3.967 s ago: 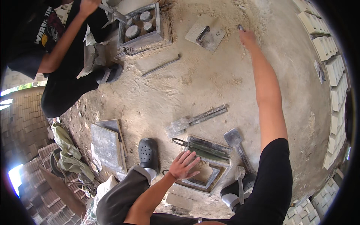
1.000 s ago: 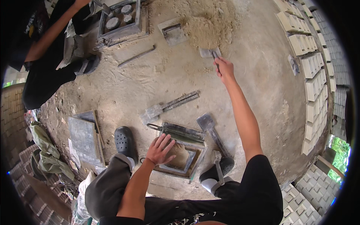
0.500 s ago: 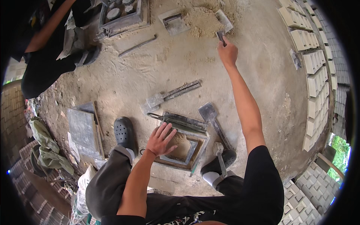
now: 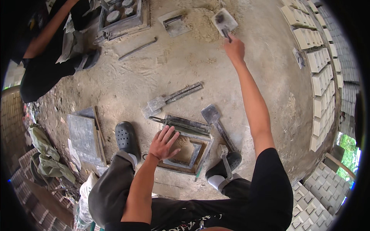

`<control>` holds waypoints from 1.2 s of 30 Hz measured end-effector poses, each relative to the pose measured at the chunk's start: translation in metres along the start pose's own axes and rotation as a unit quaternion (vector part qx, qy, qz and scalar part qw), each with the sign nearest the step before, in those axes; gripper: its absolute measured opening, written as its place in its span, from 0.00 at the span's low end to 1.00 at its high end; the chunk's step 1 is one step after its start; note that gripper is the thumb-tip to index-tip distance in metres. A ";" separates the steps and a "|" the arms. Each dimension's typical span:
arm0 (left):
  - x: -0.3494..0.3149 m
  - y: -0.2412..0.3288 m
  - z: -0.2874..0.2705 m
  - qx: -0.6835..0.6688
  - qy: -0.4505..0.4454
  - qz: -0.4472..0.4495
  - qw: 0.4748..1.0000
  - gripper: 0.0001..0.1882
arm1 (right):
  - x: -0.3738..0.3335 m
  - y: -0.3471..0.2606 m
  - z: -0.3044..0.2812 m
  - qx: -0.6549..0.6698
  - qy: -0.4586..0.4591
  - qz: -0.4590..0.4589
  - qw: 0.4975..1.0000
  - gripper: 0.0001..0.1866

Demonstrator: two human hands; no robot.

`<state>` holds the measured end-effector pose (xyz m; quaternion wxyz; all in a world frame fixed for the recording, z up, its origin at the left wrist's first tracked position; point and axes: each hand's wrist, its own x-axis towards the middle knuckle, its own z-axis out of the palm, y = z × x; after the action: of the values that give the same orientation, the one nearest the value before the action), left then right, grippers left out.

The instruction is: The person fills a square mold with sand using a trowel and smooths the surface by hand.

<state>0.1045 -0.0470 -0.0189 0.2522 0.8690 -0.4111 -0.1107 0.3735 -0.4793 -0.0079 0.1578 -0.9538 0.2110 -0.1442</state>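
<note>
The sandy floor [image 4: 127, 84] carries a square metal mould frame [image 4: 187, 148] between the person's feet, the left hand [image 4: 163, 143] resting spread flat on it. Since a moment ago, the right hand [image 4: 234, 48] has reached farther out, gripping a small scoop [image 4: 224, 21] now over the sand heap [image 4: 202, 21].

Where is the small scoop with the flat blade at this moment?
In the head view the scoop is at the top, right of centre, held in the right hand over the sand pile.
</note>
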 end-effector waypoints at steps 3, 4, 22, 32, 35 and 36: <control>-0.004 -0.003 0.002 0.004 -0.006 -0.003 1.000 0.41 | -0.029 -0.001 -0.037 0.174 -0.055 0.166 0.969 0.16; -0.003 -0.003 0.001 0.002 -0.009 -0.001 1.000 0.41 | -0.036 -0.001 -0.053 0.242 -0.092 0.239 0.936 0.16; 0.000 0.000 0.002 -0.010 0.011 0.010 1.000 0.40 | 0.002 -0.028 0.045 0.394 -0.073 0.345 0.849 0.07; -0.003 -0.002 0.007 0.014 -0.010 -0.006 1.000 0.41 | 0.000 -0.010 0.056 0.314 -0.180 0.257 0.896 0.14; -0.002 0.000 0.009 0.013 -0.013 -0.007 1.000 0.42 | 0.013 0.010 0.072 0.302 -0.202 0.251 0.898 0.16; -0.001 0.001 0.009 0.006 -0.015 -0.004 1.000 0.42 | 0.014 0.022 0.077 0.303 -0.204 0.252 0.896 0.17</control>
<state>0.0994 -0.0499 -0.0264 0.2398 0.8706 -0.4119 -0.1224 0.4042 -0.4856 -0.0827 0.5098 -0.7833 0.3533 0.0408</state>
